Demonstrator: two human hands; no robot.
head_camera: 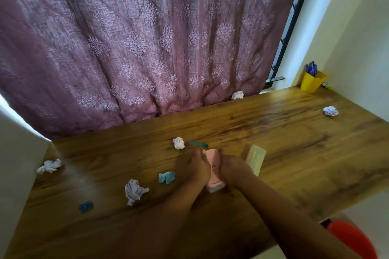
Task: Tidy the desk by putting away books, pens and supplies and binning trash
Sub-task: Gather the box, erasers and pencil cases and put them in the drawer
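Left hand and right hand clasp smooth pink book; wood-grain desk beneath.

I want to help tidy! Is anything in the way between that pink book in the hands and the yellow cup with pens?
Nothing visible blocks it. Both hands, left and right, hold the pink book. The desk toward the yellow cup is bare wood; one paper ball lies off to the side.
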